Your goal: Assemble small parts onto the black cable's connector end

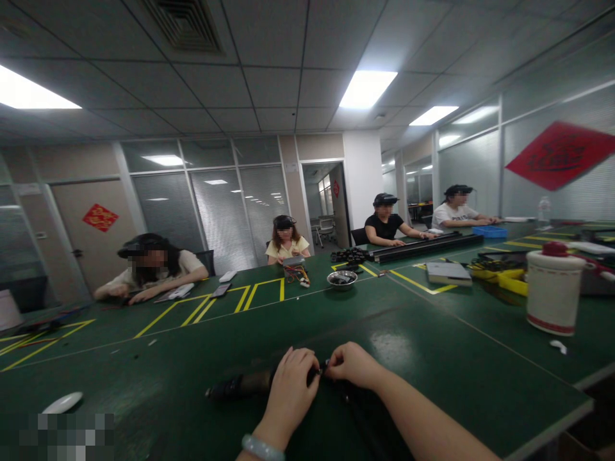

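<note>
At the far left edge of the green table (432,358) a small white oval dish (62,402) lies near the front, with yellow tape lines (202,306) running across the surface beyond it. Behind those lines a person in a pale top (154,269) leans over the table with a phone (221,290) lying just beside them.

Nearer the front, a dark bar-shaped part (240,385) lies flat on the table, its left end sticking out toward the white dish. The left hand (291,390), with a pale bangle (262,448) at the wrist, rests over the right end of this part, fingers curled down around it in a grip. Touching it fingertip to fingertip, the right hand (353,365) is curled shut, pinching a small dark piece where the two hands meet; what that piece is cannot be told. Dark material also lies under the right forearm, too dim to make out.

Farther back at the middle, a person in a yellow top (287,246) sits with a bundle of coloured wires (298,274) in front, and a small metal bowl (341,279) stands just to the right of it. Long black rails (423,245) stretch toward two more seated people. On the right a grey booklet (448,272) lies near yellow trays (500,276), and a white jar with a red cap (553,288) stands upright close to the table's right edge.
</note>
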